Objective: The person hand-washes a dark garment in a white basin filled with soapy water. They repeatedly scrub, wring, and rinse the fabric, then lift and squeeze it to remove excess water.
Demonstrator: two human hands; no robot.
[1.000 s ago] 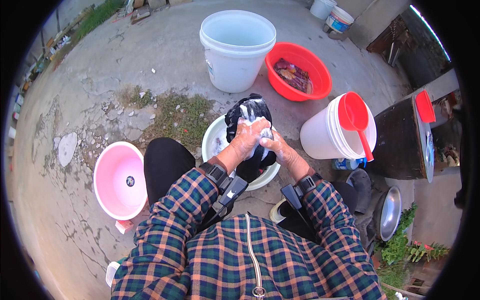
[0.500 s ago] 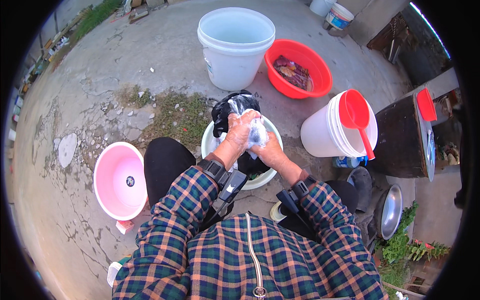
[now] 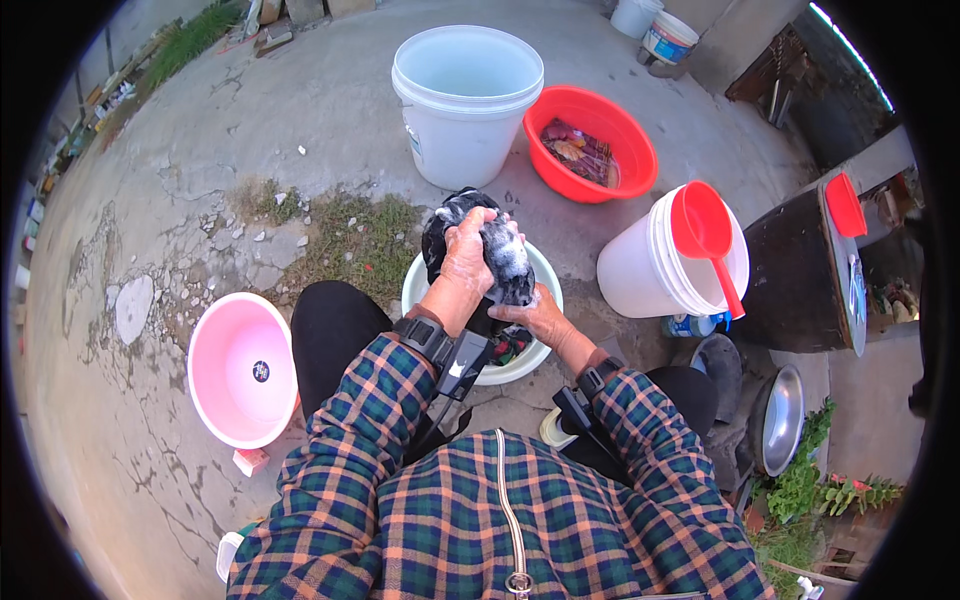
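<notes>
A wet black cloth (image 3: 512, 268), streaked with white suds, is held up between my two hands over a pale green basin (image 3: 552, 290). My left hand (image 3: 465, 262) grips its upper part, fingers wrapped round a bunched fold. Lower down on the right, my right hand (image 3: 543, 318) pinches the cloth's bottom end. Part of the black cloth bulges out beyond my left hand, past the basin's far rim. Some red and green fabric (image 3: 513, 342) shows inside the basin below; the rest of its contents is hidden by the cloth and my hands.
Beyond the basin stand a tall white bucket (image 3: 462, 130) and a red basin (image 3: 640, 175) holding patterned cloth. To the right, a red dipper (image 3: 702, 220) rests across a white bucket (image 3: 635, 265). A pink basin (image 3: 215, 390) is by my left knee, a metal bowl (image 3: 783, 420) far right.
My hands have moved slightly apart, and the sudsy cloth is now stretched between them. My right hand has dropped a little, and more of the coloured fabric in the basin shows.
</notes>
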